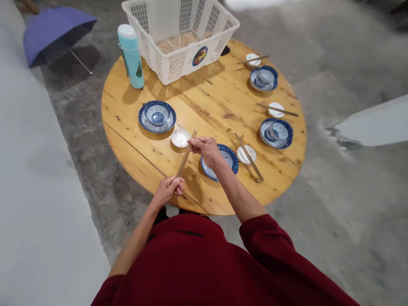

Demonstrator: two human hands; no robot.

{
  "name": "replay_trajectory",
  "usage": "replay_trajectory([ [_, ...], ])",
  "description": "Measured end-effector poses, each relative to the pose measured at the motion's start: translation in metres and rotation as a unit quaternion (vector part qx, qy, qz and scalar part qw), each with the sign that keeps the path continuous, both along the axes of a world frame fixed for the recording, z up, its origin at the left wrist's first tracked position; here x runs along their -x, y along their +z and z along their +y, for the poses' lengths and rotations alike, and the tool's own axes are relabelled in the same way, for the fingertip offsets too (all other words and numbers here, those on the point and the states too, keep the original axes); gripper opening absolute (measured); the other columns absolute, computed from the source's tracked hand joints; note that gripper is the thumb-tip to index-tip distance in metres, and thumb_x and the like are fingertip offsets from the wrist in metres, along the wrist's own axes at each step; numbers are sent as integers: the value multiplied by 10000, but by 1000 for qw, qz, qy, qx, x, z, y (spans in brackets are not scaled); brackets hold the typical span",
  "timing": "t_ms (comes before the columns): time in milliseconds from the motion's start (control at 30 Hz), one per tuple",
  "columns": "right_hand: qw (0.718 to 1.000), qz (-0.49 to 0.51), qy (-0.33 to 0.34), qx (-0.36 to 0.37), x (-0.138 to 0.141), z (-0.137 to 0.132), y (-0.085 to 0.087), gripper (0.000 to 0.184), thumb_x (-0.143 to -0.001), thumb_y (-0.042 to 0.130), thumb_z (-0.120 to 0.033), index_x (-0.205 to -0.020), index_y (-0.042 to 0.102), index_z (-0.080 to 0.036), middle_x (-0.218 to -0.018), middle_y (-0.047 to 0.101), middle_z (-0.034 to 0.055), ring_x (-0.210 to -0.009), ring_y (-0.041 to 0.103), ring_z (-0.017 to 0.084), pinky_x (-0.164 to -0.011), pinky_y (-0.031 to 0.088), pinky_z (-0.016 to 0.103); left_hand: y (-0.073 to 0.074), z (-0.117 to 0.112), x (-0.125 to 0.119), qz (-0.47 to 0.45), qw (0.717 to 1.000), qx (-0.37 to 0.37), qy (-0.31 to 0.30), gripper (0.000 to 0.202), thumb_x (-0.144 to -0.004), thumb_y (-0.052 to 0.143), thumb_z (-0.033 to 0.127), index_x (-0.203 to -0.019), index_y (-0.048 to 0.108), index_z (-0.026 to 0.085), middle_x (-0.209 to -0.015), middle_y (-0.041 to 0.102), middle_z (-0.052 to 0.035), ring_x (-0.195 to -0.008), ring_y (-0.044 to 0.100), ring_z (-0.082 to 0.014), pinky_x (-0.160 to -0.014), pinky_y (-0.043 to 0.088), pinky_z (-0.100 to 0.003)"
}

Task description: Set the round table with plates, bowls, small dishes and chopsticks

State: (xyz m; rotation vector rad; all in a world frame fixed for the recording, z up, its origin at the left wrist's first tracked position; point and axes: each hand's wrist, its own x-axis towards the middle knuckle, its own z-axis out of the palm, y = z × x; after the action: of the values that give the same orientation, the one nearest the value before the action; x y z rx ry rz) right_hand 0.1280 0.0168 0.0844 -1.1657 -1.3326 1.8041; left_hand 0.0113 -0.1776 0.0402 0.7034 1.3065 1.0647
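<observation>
My left hand (168, 189) and my right hand (205, 148) grip the same wooden chopsticks (185, 160), one at each end, above the table's near edge. Fingers of both hands are closed around them. Just beyond the chopsticks lies a small white saucer (180, 138). My right hand partly covers a blue-and-white plate (229, 160). To its right, more chopsticks (249, 158) rest across another white saucer (242, 155). A blue-rimmed plate (142, 121) with a patterned bowl (157, 115) on it sits further left.
The round wooden table (204, 102) bears a white plastic basket (178, 63) and a turquoise bottle (131, 59) at the back. Plates with tilted bowls (278, 131), saucers and chopsticks line the right side. A purple umbrella (57, 32) stands open on the floor.
</observation>
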Motion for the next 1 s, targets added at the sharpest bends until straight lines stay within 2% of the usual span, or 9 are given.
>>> replay_trajectory([
  [100,999,3,-35,41,10,2,-16,396,-560,930,-508,-699,748,-186,-636,677,7,-569,575,102,-570,478,240,-4,5,19,-20,999,16,-22,459,-875,648,593,-961,682,143,-730,722,-39,-537,603,-106,-515,413,-215],
  [233,996,-4,-70,61,18,12,-29,370,-568,932,-465,-712,753,-174,-653,692,12,-574,576,93,-569,475,225,-9,19,31,-41,998,30,-36,471,-861,672,592,-975,688,135,-716,711,-29,-531,584,-94,-525,414,-210],
  [400,991,-18,-109,80,22,39,-41,319,-638,927,-399,-708,719,-166,-627,673,-3,-543,565,78,-558,469,211,-15,33,36,-41,998,35,-16,507,-869,660,624,-1013,661,138,-738,702,-24,-522,583,-92,-531,431,-218],
  [600,986,-26,-138,90,30,75,-54,214,-725,871,-297,-690,709,-161,-615,662,-5,-524,558,68,-535,453,194,-21,45,45,-21,999,43,19,450,-883,657,607,-928,644,160,-660,636,16,-464,505,-74,-487,392,-215],
  [833,990,-43,-133,30,47,117,-75,216,-784,819,-291,-668,678,-176,-623,647,-7,-554,538,75,-514,421,180,-26,87,54,13,998,41,44,344,-928,642,501,-861,643,164,-637,616,18,-454,456,-61,-460,339,-203],
  [1000,988,-83,-126,44,53,135,-95,217,-837,764,-287,-676,646,-200,-681,675,9,-559,564,87,-524,458,191,-35,111,55,25,996,64,52,293,-946,623,432,-815,624,170,-620,623,16,-431,446,-56,-448,327,-200],
])
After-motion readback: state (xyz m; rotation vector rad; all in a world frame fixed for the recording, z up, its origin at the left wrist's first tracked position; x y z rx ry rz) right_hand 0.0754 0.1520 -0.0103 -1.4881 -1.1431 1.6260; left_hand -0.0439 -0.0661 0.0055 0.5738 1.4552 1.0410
